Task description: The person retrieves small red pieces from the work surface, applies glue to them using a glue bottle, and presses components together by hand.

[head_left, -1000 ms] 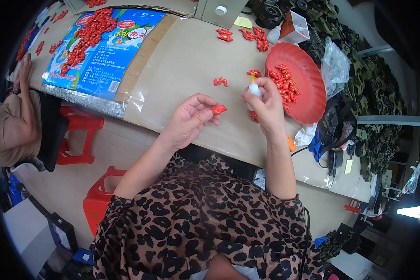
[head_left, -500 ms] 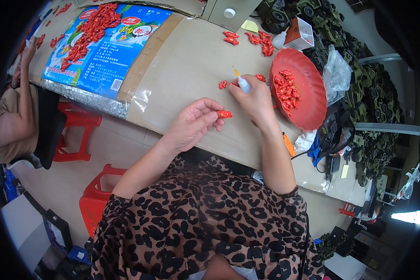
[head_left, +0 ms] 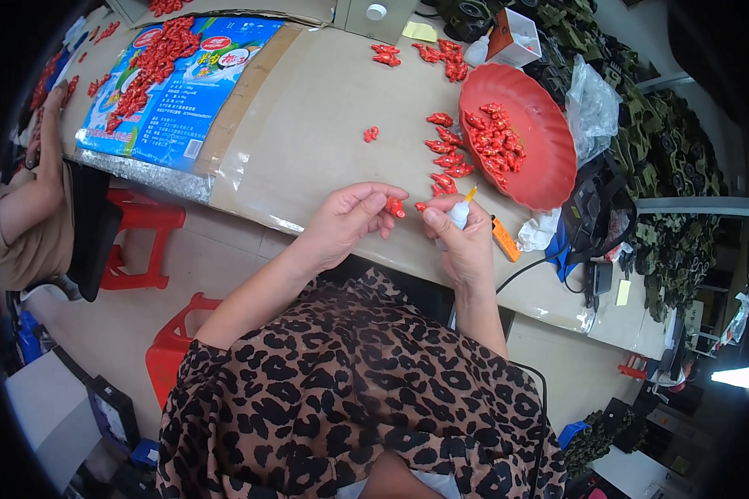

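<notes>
My left hand (head_left: 339, 220) pinches a glossy red plastic piece (head_left: 395, 208) between thumb and fingertips. A small white squeeze bottle (head_left: 458, 214) with a yellow nozzle is tucked in my right hand (head_left: 468, 249), its nozzle tilted up. Between that hand's thumb and forefinger sits a tiny red part (head_left: 420, 206), close to the left hand's piece but apart from it. Just beyond my right hand, several red figure-like pieces (head_left: 447, 151) lie in a column beside a red scalloped bowl (head_left: 549, 162). The bowl holds a heap of more such pieces (head_left: 495, 143).
Two small red bits (head_left: 371, 134) lie mid-table. Farther back are red clusters (head_left: 385, 55) and a white-orange box (head_left: 514, 37). An orange tool (head_left: 505, 239) and crumpled tissue (head_left: 539, 229) lie right. Left, a blue cardboard sheet (head_left: 175, 125) bears red pieces, near another person's arm (head_left: 52, 150).
My right hand has come back toward me and beside my left hand, now with a tiny red part in its fingertips. The bottle's nozzle has swung to the right. The view has shifted slightly.
</notes>
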